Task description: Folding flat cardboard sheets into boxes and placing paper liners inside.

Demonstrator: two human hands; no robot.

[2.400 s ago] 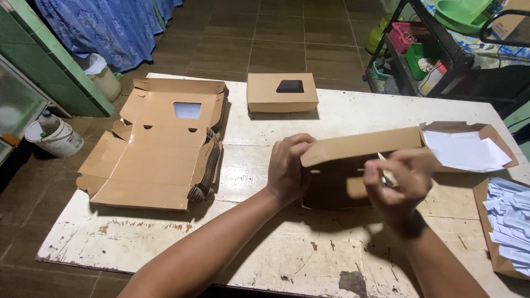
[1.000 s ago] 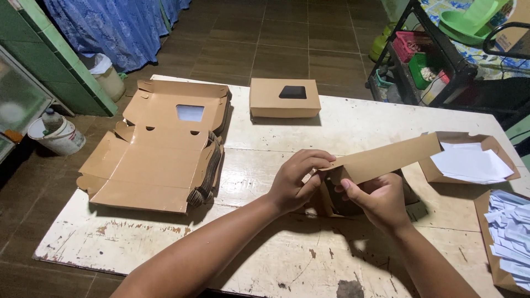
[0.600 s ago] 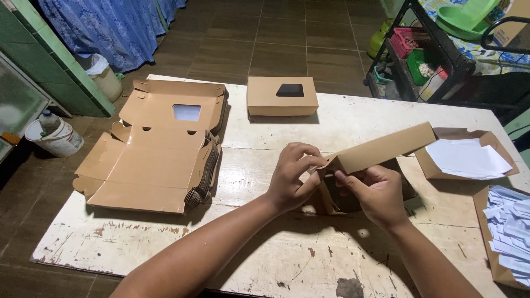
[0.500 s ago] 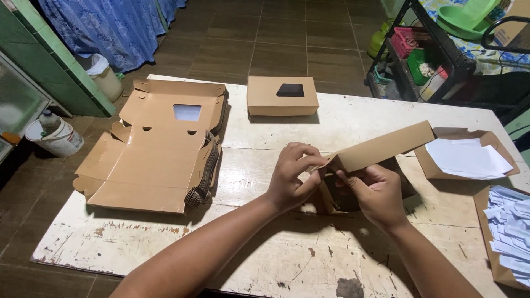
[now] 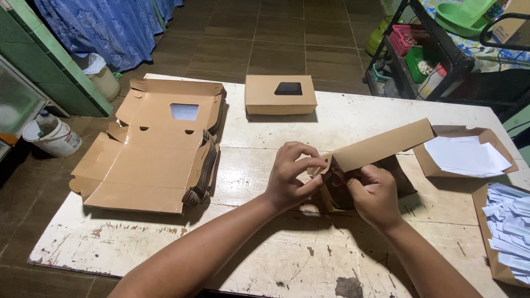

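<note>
Pinching the near-left corner of a half-folded brown box [image 5: 375,152], left hand [image 5: 290,176] has fingers curled shut on the flap edge. Right hand [image 5: 375,193] closed on the box's front wall, thumb tucked inside. Box sits mid-table [image 5: 276,248], lid raised and tilted. Stack of flat brown box blanks [image 5: 154,160] left of the hands, window cutout on top. Finished box with dark window [image 5: 280,95] at far edge. Open box of white paper [image 5: 466,154] on the right; tray of paper slips [image 5: 510,232] at right edge.
</note>
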